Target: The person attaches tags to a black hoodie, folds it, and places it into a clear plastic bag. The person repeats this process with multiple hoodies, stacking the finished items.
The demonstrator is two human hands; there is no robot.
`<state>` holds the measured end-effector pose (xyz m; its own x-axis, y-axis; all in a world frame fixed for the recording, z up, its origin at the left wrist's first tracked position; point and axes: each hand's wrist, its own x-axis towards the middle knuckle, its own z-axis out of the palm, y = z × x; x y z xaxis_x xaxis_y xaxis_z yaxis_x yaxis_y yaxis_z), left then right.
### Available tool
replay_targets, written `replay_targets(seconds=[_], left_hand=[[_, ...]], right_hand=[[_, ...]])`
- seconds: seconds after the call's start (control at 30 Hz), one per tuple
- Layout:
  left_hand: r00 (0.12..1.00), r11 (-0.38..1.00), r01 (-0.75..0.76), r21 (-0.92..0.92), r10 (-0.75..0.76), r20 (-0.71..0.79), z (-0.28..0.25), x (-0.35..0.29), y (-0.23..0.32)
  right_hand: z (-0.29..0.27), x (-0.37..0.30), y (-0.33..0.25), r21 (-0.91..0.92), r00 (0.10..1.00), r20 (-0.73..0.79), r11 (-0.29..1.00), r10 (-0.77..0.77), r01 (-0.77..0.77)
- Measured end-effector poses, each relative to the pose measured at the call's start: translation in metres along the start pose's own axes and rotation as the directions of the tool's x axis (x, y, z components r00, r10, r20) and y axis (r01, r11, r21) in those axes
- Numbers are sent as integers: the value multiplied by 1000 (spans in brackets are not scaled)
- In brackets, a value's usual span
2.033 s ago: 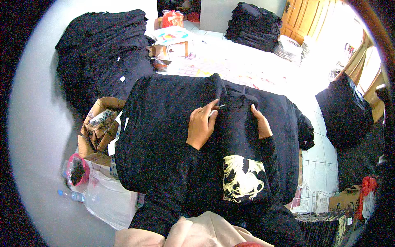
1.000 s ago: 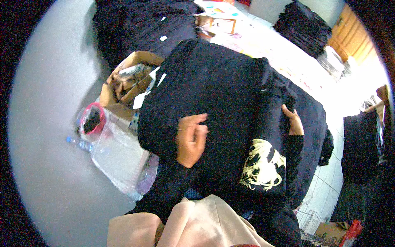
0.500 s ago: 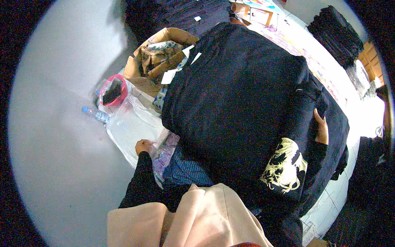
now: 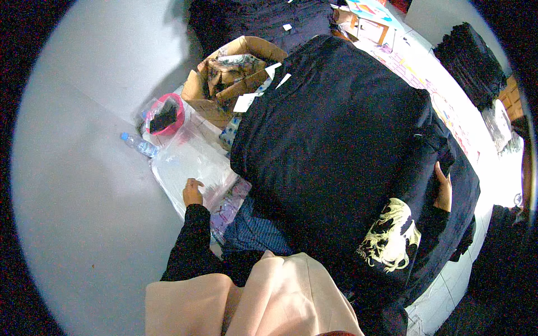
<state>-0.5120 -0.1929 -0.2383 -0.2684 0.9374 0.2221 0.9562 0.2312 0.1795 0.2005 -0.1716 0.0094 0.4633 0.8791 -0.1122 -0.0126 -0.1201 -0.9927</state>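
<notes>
My left hand (image 4: 193, 192) is over a stack of clear plastic bags (image 4: 193, 154) on the left. Its fingers are bent and pressed to the top plastic. On the right, my right hand (image 4: 443, 189) grips the edge of a folded black shirt (image 4: 412, 185); part of its fingers is hidden by the cloth. A pale yellow dragon print (image 4: 390, 238) shows on that shirt's near end. Beneath it spreads a big pile of black garments (image 4: 330, 129), which fills the middle.
Behind the bags stand a pink bucket (image 4: 180, 115) with dark contents and an open cardboard box (image 4: 193, 92). A water bottle (image 4: 139, 144) lies by the grey wall (image 4: 84, 185). More black clothes (image 4: 471, 64) are stacked at the far right. Blue patterned cloth (image 4: 252, 232) is near my lap.
My left hand has shifted slightly up and left across the plastic, and its fingers look less tightly curled. My right hand stays at the folded shirt. The whole view has swung a little.
</notes>
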Motion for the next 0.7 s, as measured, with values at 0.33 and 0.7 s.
replay_targets(seconds=[0.33, 0.7], left_hand=[[986, 985, 76, 158, -50, -160, -26, 9, -3], [893, 937, 143, -320, -262, -367, -74, 76, 33]], right_hand=[[16, -18, -15, 54, 986, -147, 996, 83, -76], [22, -8, -14, 152, 976, -118, 975, 181, -163]])
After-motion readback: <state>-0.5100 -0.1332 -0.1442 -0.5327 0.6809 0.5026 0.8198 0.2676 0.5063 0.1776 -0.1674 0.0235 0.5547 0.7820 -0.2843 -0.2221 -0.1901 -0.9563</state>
